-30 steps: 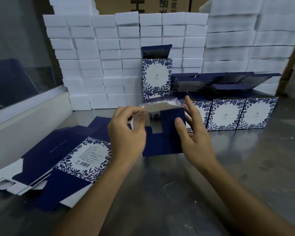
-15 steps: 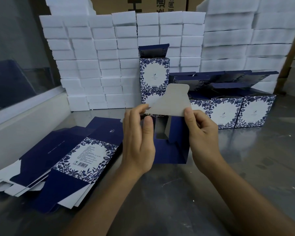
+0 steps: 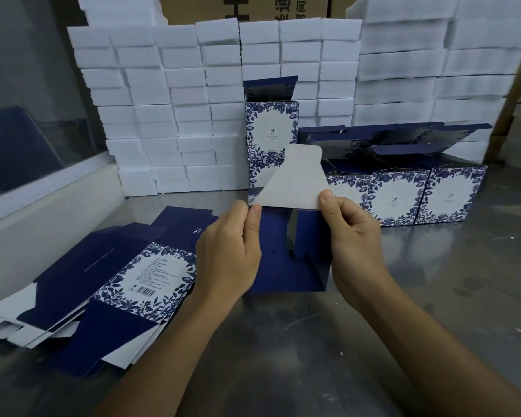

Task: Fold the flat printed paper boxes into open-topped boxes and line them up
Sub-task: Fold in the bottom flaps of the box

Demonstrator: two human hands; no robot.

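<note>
So far a row of folded blue-and-white floral paper boxes (image 3: 403, 197) stands at one o'clock on the steel worktop (image 3: 433, 296); my left hand (image 3: 227, 254) and right hand (image 3: 354, 236) pinch the grey flap of a half-formed navy box (image 3: 292, 260) at centre, while a pile of flat printed blanks (image 3: 103, 284) waits at nine o'clock.

A steel desk (image 3: 328, 341) carries everything. Flat boxes (image 3: 109, 284) lie left; folded boxes (image 3: 418, 194) and white foam blocks (image 3: 169, 115) stand behind.
</note>
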